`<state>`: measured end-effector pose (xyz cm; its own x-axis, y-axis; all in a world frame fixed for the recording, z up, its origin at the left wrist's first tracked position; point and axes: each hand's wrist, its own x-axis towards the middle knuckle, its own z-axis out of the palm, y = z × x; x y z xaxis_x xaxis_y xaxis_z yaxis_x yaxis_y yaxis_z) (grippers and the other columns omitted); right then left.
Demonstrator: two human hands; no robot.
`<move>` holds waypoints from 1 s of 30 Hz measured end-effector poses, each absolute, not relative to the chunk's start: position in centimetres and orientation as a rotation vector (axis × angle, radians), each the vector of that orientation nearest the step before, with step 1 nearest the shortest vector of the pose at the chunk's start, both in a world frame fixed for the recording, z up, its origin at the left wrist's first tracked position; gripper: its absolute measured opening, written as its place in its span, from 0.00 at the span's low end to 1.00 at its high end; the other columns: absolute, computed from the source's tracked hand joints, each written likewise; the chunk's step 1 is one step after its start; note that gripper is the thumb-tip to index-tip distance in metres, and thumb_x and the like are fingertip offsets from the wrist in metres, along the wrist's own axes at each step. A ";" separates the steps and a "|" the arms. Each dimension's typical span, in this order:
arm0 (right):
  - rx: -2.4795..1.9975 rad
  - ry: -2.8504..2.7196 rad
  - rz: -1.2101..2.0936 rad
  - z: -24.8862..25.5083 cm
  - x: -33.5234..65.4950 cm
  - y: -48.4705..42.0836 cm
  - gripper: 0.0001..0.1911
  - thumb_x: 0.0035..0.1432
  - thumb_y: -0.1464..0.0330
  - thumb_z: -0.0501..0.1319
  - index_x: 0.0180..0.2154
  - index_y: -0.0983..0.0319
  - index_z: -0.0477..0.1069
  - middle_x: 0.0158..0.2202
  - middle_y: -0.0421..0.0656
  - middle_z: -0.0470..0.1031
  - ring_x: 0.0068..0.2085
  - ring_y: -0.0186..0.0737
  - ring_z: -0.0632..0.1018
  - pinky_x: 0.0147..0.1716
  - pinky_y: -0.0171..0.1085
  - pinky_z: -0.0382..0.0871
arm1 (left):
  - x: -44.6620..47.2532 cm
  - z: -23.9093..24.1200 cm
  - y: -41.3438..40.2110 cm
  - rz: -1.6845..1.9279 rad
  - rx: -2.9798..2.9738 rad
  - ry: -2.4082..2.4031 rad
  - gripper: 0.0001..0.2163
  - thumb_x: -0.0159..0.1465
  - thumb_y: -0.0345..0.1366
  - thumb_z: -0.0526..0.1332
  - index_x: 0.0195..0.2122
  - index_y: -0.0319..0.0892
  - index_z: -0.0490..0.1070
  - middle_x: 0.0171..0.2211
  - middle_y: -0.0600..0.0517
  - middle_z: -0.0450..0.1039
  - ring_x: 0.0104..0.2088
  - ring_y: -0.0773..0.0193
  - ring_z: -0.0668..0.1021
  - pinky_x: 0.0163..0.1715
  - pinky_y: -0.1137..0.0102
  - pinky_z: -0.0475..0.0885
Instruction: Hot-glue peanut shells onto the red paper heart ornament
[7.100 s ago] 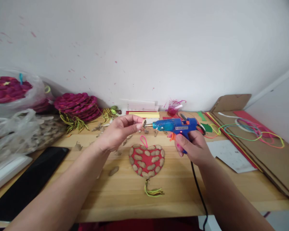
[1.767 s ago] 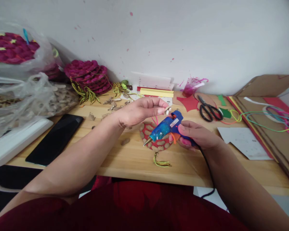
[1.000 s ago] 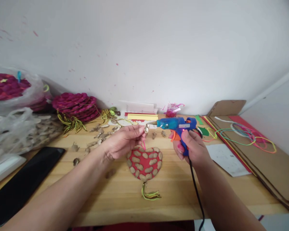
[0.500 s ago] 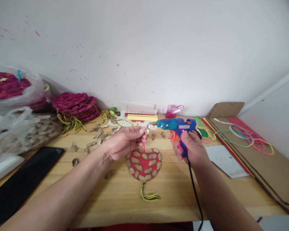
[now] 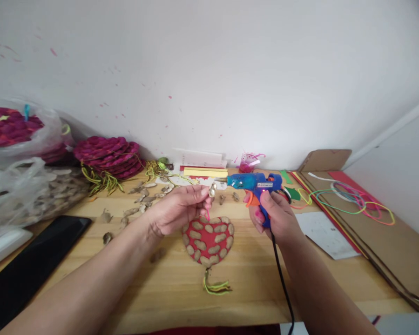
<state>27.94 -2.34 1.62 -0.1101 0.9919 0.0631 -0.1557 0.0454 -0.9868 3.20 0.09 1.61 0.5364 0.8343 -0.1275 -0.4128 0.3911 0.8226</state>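
Between the fingertips of my left hand (image 5: 181, 207) is a peanut shell half (image 5: 212, 190), its hollow side toward me. My right hand (image 5: 275, 214) is wrapped round the handle of a blue glue gun (image 5: 246, 181), fingers by its orange trigger (image 5: 253, 199). The nozzle points left and sits right at the shell; whether it touches I cannot tell. Below my hands a red heart (image 5: 209, 232) lies flat, with peanut shells round its edge and in rows inside. A pink loop shows at its top, and a yellow-green tassel (image 5: 216, 287) hangs from its tip.
Loose peanut shells (image 5: 145, 200) lie left of centre. A black phone-like slab (image 5: 38, 270), a plastic bag of shells (image 5: 56, 186) and a stack of magenta pieces (image 5: 108, 156) stand left. Cardboard sheets (image 5: 380, 242) with coloured cord (image 5: 352, 200) lie right. The gun's black cable (image 5: 281, 274) runs toward me.
Both hands keep nearly the same pose, with the shell held at the nozzle. The whole view has shifted very slightly.
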 end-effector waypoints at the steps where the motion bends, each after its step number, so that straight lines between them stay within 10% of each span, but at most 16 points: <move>1: -1.001 -1.199 1.320 1.6 27.9 -2.3 0.27 0.56 0.45 0.69 0.28 0.58 0.63 0.16 0.34 0.65 0.15 0.30 0.64 0.13 0.31 0.55 | 3.2 1.6 0.1 0.851 0.830 0.594 0.13 0.58 0.40 0.76 0.32 0.36 0.78 0.31 0.49 0.73 0.31 0.67 0.74 0.32 0.74 0.71; 30: -0.959 -1.208 1.298 1.1 28.1 -2.2 0.26 0.58 0.47 0.69 0.27 0.60 0.66 0.15 0.34 0.67 0.14 0.28 0.67 0.13 0.28 0.58 | 3.1 1.7 0.4 0.861 0.824 0.590 0.16 0.56 0.42 0.77 0.32 0.35 0.76 0.31 0.49 0.72 0.32 0.67 0.74 0.33 0.74 0.73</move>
<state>28.07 -2.19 1.10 -0.1074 0.9889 0.1027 -0.1733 0.0830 -0.9814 3.06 0.37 1.67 0.5307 0.8382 -0.1253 -0.4192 0.3881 0.8207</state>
